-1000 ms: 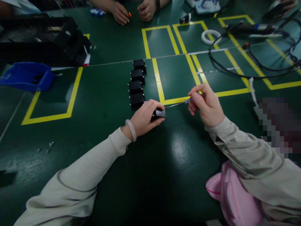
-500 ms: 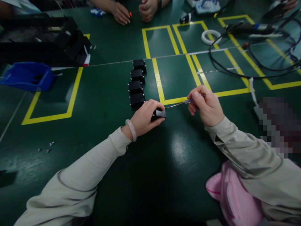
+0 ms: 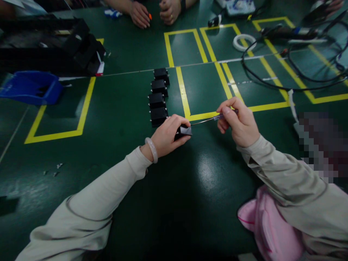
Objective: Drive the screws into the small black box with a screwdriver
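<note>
The left hand [image 3: 168, 137] pinched a small black box [image 3: 186, 131] mid-frame, over the green worktop [image 3: 122, 188]. The right hand [image 3: 242, 125] held a thin metal screwdriver [image 3: 218, 117] up to it. Just above, four like black boxes [image 3: 157, 99] looked done; this one seemed unfinished. Small silver screws [image 3: 59, 166] lay lower left.

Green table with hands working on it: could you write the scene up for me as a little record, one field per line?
Surface: green table, marked with yellow tape
Left hand: holds a black block
Right hand: holds a screwdriver, its tip at the block
Row beyond left hand: four black blocks
Left side: blue bin, small metal pieces, too small to identify
Right side: white ring, black cable, pink cloth
Far side: another person's hands
</note>
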Tool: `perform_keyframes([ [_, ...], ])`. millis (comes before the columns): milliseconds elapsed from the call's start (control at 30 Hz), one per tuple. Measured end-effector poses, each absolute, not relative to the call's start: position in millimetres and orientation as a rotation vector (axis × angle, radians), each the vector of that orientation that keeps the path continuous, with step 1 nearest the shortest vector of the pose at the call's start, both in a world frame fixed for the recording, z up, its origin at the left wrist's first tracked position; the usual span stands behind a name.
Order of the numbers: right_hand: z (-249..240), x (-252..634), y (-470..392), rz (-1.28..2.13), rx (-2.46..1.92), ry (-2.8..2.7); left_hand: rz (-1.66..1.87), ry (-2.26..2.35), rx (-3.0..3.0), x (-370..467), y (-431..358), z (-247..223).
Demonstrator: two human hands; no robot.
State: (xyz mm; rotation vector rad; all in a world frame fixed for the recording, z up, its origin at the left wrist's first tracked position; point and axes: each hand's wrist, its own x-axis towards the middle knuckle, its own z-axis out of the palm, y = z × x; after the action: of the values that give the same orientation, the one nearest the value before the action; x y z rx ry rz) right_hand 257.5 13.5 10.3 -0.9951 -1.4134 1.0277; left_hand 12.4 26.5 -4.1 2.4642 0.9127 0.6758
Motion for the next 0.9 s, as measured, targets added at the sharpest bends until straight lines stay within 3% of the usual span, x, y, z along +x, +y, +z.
perform_keyframes([
  [900,9.6,259.0,12.2,1.021,-1.058,-1.398,0.632,0.947,2.428,12.9,25.2,-1.8],
])
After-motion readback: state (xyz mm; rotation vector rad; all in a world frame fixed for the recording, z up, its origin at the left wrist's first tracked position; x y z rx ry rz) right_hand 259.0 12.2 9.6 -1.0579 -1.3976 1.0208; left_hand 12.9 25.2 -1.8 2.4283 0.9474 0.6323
